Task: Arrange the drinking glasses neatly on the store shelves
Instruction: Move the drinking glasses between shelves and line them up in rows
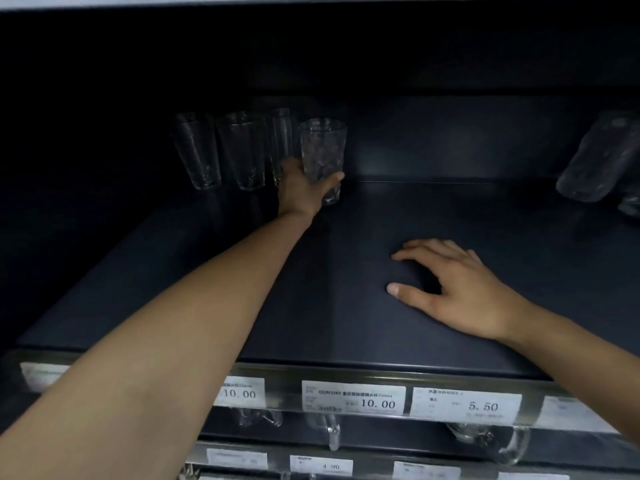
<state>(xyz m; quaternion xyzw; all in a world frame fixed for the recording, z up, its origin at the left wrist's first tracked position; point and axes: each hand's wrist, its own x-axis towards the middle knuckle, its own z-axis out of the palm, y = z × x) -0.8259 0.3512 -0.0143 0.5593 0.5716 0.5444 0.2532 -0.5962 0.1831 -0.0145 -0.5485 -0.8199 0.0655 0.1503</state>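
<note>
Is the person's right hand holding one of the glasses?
No, the right hand rests flat with fingers spread on the dark shelf, touching no glassware; only the left hand grips a glass.

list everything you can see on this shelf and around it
tall glasses: three, clear, upright in a row at the back left
patterned glass: one, clear, right end of that row
blurred glassware: count unclear, clear, far right edge
shelf: one, dark, under the glasses
price labels: several, white, front rails
handled glassware: at least three, clear, shelf below
left hand: grips the patterned glass near its base
right hand: flat on the shelf, holding nothing
</note>
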